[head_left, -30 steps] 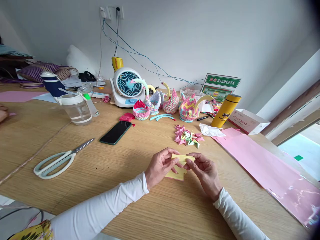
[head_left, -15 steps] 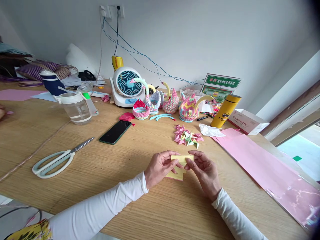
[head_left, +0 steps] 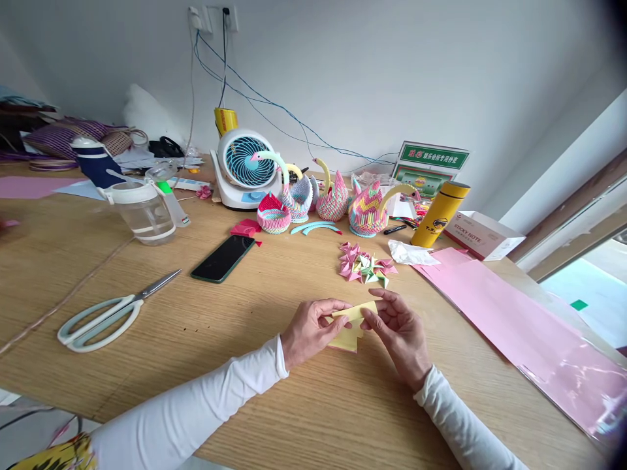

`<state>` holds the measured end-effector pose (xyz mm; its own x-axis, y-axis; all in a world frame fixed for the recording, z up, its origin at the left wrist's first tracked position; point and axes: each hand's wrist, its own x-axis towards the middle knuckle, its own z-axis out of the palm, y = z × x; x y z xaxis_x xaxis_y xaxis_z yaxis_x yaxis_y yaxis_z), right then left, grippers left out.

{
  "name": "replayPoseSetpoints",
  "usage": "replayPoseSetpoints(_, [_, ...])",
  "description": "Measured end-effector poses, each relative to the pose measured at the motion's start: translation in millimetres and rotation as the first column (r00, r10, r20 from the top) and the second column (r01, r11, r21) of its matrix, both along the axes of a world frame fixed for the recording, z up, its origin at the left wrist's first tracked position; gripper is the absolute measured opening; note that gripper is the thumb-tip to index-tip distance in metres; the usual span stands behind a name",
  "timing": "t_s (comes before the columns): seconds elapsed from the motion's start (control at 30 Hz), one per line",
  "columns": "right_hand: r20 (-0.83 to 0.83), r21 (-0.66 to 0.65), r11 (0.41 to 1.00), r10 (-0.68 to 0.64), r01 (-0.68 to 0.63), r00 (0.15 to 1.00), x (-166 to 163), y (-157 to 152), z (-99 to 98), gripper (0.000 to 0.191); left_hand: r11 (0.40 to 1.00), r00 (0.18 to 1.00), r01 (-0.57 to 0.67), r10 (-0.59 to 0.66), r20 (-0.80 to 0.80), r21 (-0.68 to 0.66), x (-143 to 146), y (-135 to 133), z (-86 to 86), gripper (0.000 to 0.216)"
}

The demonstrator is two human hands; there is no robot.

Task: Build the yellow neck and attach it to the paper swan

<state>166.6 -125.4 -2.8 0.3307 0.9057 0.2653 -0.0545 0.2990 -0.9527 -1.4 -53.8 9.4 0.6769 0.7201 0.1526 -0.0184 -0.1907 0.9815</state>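
A narrow strip of yellow paper (head_left: 356, 311) is pinched between both hands above the table. My left hand (head_left: 312, 331) grips its left end with thumb and fingers. At the right end, my right hand (head_left: 398, 333) holds it between thumb and bent fingers, the upper fingers raised behind it. Beneath the strip lies more yellow paper (head_left: 345, 339), a flat stack with a pinkish lower edge, partly covered by my left fingers. Just beyond my hands sits a heap of folded paper pieces (head_left: 366, 264) in pink, green and cream.
Scissors (head_left: 120, 310) and a phone (head_left: 223, 259) lie to the left. Paper swans (head_left: 371, 210) stand near a fan (head_left: 247, 166). On the right are a yellow bottle (head_left: 441, 214), a sticky note box (head_left: 482, 235) and pink sheets (head_left: 509, 326). A clear jug (head_left: 144, 212) stands at left.
The strip has tilted, its right end now higher than its left. Both hands stay on it. The whole view has shifted slightly.
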Motion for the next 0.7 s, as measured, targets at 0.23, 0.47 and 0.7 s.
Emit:
replayPoseSetpoints(0.23, [0.053, -0.024, 1.0, -0.011, 0.013, 0.999, -2.3, -1.1, 5.6, 0.042, 0.986, 0.999, -0.004, 0.013, -0.047, 0.169, -1.2, 1.5, 1.6, 0.028])
replayPoseSetpoints(0.47, [0.028, -0.013, 1.0, 0.004, -0.004, 1.0, -0.2, -1.2, 3.3, 0.04, 0.969, 0.995, 0.02, 0.005, -0.1, 0.245, -1.1, 1.4, 0.9, 0.027])
replayPoseSetpoints(0.7, [0.011, -0.045, 0.999, 0.007, -0.007, 1.0, 0.7, -1.4, 5.4, 0.038, 0.949, 0.99, 0.06, -0.018, -0.137, 0.309, -2.4, 3.5, 1.2, 0.031])
